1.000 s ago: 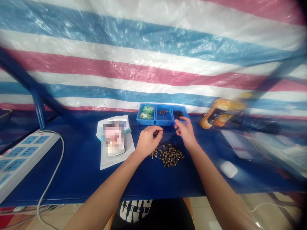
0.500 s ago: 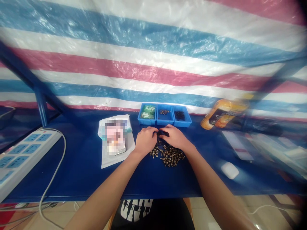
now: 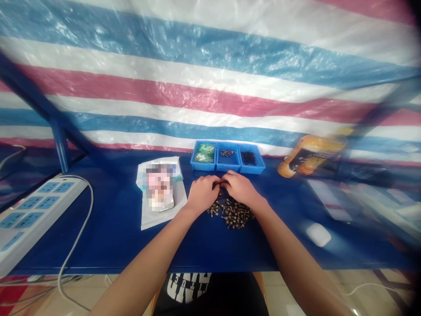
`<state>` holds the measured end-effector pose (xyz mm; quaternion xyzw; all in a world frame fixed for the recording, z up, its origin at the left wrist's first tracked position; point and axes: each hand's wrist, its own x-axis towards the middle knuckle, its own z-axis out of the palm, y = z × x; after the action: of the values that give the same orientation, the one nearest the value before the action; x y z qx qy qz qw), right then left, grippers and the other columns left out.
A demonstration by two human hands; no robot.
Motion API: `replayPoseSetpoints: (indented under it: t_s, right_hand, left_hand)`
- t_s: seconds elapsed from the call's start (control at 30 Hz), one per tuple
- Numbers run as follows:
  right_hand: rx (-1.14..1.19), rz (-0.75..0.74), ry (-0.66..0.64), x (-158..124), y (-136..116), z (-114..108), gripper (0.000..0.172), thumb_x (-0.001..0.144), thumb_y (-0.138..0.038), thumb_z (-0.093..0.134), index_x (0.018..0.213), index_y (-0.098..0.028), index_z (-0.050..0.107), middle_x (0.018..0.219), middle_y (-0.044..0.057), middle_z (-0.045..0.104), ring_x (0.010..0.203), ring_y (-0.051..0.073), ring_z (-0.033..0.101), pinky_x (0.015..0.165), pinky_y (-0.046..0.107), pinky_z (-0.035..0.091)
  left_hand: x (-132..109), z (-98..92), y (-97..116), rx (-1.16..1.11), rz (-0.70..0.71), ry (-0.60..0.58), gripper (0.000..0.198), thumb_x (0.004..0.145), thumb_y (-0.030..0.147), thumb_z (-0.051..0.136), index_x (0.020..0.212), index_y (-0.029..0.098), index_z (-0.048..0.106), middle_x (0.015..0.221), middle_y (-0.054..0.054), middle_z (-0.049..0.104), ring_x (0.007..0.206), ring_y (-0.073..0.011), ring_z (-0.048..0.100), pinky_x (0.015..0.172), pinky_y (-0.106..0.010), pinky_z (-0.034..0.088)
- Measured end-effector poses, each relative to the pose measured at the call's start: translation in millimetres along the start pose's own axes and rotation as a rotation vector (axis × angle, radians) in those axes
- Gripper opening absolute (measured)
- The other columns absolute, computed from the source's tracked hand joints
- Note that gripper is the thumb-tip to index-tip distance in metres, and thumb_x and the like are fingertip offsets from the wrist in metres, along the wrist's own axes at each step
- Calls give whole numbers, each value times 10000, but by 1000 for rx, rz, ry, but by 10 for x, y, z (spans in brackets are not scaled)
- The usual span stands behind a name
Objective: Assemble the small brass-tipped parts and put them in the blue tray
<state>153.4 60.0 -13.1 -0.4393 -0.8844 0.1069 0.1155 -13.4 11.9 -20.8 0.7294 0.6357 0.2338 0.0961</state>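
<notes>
A heap of small brass-and-black parts lies on the blue table just behind my wrists. My left hand and my right hand meet fingertip to fingertip above the heap's far edge, both with fingers pinched together on something too small to make out. Behind them stand three joined blue bins: the left holds green pieces, the middle a few brass parts, the right dark parts.
A white bag with a phone on it lies left of my hands. A white power strip with its cable sits at far left. An orange bottle lies at the right, a white oval object nearer. A striped tarp hangs behind.
My right hand came back from the right bin to meet my left hand over the heap. The two hands have closed up together, fingertips touching.
</notes>
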Motion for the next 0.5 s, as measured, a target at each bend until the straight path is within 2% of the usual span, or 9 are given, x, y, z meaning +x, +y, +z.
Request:
replayPoseSetpoints:
  t_s: [0.3,0.5]
  right_hand:
    - [-249,-33,-41,4,-28,6,214,1011,-266,437,1045,-171,625,1072,100,642,987,242,616,802,328,426]
    - [-270,-30,-51,-11,-8,27,242,1025,-258,389,1063,-163,608,1082,116,635,993,251,608,810,342,421]
  left_hand:
    - [10,27,-26,-33,19,17,227,892,228,517,1021,292,692,1041,0,746,973,-247,659,834,-357,470]
    - [23,33,-31,-53,15,29,223,882,221,533,1021,284,696,1044,-6,749,968,-254,667,832,-359,475]
